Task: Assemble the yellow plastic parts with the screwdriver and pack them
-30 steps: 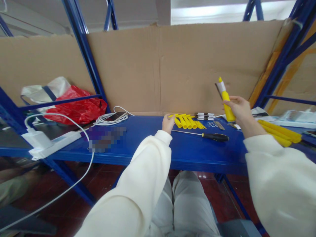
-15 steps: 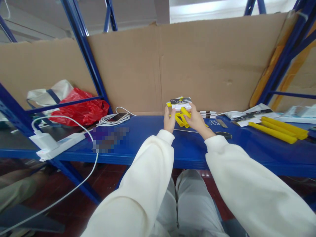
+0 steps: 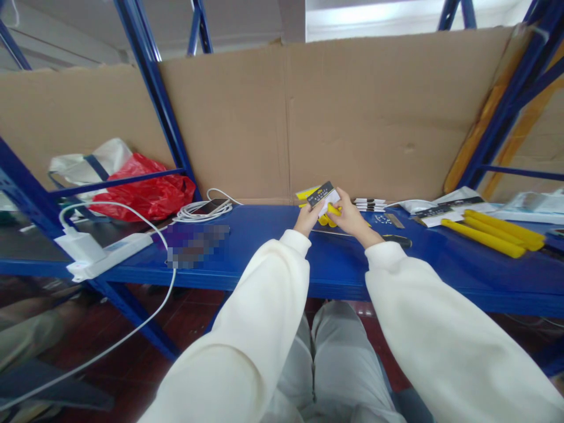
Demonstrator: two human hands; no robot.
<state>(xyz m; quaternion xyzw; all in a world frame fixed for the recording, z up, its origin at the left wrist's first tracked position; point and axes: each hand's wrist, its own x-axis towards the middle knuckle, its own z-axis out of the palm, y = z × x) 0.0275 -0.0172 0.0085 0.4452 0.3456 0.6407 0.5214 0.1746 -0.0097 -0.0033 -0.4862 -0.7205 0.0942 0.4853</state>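
My left hand [image 3: 305, 220] is closed on the left edge of a black-and-white printed packet [image 3: 321, 195], which is tilted over the bench. My right hand [image 3: 351, 217] has its fingers closed around a short yellow tube [image 3: 333, 210], right against the packet's lower part. Whether the tube goes into the packet or only touches it, I cannot tell. Below and behind the hands lie more yellow tubes [image 3: 325, 221], partly covered. A thin tool with a black handle [image 3: 398, 240] lies on the blue bench [image 3: 264, 252], just right of my right wrist.
Longer yellow tubes [image 3: 489, 236] and printed packets [image 3: 453, 205] lie to the right. Small white pieces [image 3: 382, 219] and a stack of white packets [image 3: 369, 204] sit nearer. At left are a coiled white cable [image 3: 202, 212], a power strip [image 3: 110, 257] and a red bag [image 3: 145, 188]. Cardboard [image 3: 374, 111] stands behind.
The packet has turned from level to slanting, and my left hand's fingers have closed on its edge. My right hand has brought the yellow tube slightly lower, against the packet.
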